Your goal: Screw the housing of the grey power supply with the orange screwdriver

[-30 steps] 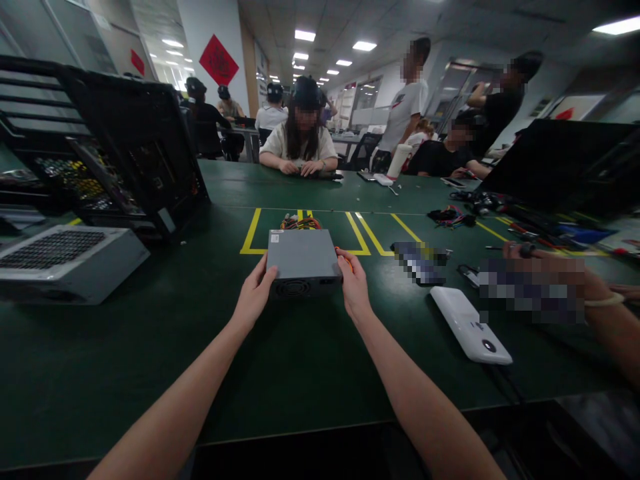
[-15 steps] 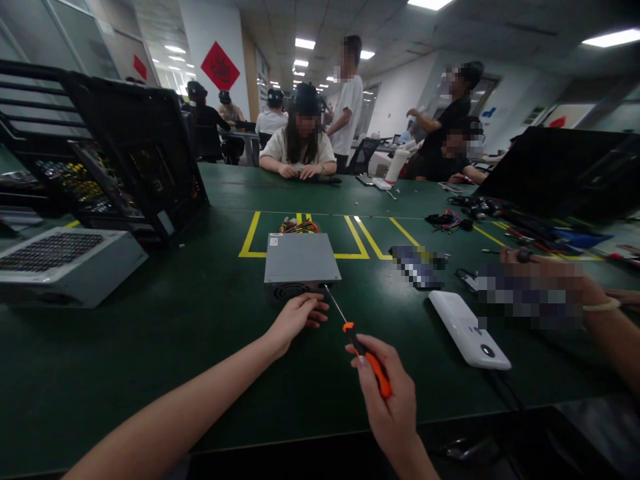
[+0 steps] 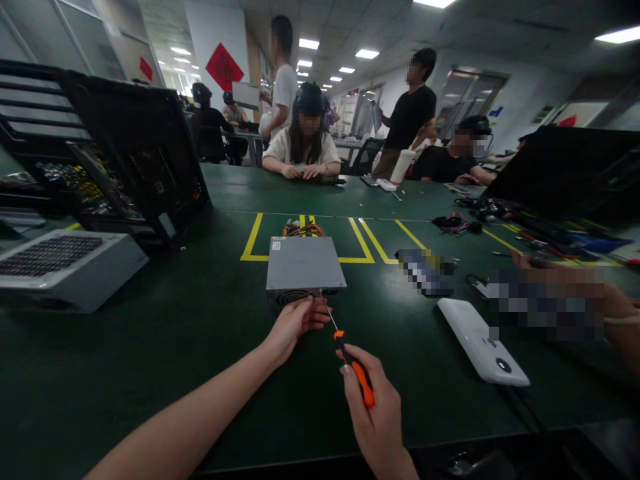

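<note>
A grey metal power supply point(image 3: 306, 262) lies on the green table in front of me, its fan face towards me and a bundle of coloured cables point(image 3: 303, 229) behind it. My right hand point(image 3: 376, 400) is closed round the orange and black handle of a screwdriver point(image 3: 356, 371). The thin shaft slants up and left to the lower front of the power supply, where its tip is close to my left fingers. My left hand point(image 3: 295, 325) is at that front face, thumb and forefinger together by the tip; whatever they pinch is too small to make out.
A second power supply point(image 3: 70, 270) and an open black computer case point(image 3: 125, 153) stand at left. At right lie a white power bank point(image 3: 483, 343), loose cables point(image 3: 455, 224) and a blurred-out device point(image 3: 425, 270). Another person's arm point(image 3: 623, 313) reaches in from the right; someone sits across the table.
The screwdriver and my right hand have moved slightly left, and the tip has shifted left along the front face. My left fingers are now right by the tip. People behind have moved.
</note>
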Demonstrator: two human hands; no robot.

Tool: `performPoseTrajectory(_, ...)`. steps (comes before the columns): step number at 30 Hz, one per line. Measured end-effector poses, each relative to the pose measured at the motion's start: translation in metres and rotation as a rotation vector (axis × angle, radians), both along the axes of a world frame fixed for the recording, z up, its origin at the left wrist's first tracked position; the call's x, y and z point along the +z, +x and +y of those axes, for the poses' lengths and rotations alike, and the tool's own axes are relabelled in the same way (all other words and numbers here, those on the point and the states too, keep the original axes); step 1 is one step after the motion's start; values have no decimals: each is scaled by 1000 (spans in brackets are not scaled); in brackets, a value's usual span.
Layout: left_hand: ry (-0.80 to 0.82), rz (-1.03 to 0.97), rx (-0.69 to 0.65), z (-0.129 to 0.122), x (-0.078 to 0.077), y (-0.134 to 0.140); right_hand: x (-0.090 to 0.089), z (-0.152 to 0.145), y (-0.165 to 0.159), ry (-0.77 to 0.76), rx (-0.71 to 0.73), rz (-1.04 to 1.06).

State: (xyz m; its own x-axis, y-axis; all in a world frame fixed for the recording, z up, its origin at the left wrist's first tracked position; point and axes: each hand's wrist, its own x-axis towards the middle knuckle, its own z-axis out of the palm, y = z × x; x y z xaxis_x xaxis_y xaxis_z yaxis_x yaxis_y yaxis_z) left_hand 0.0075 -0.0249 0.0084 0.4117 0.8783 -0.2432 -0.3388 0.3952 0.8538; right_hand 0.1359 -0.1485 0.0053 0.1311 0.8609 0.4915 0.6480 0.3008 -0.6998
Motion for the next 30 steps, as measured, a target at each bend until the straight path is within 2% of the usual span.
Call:
performPoseTrajectory(11,-29,-7,15,1,4,1,-4,3,-1,44,-34,-98)
performPoseTrajectory(14,-24,-6,19,1,2,2,-8,5,-2,109,-80,-188)
performPoseTrajectory(19,-3,-9,19,1,-2,3,-3,5,-5,179,-15,-373)
performPoseTrajectory(24,1,-4,38,1,-1,0,6,4,-5,47,-45,-213)
performPoseTrajectory(26,6,19,58,1,0,-2,7,5,-6,90,-70,-203)
performPoseTrajectory(30,21,61,90,1,3,-4,9,7,-6,183,-59,-334)
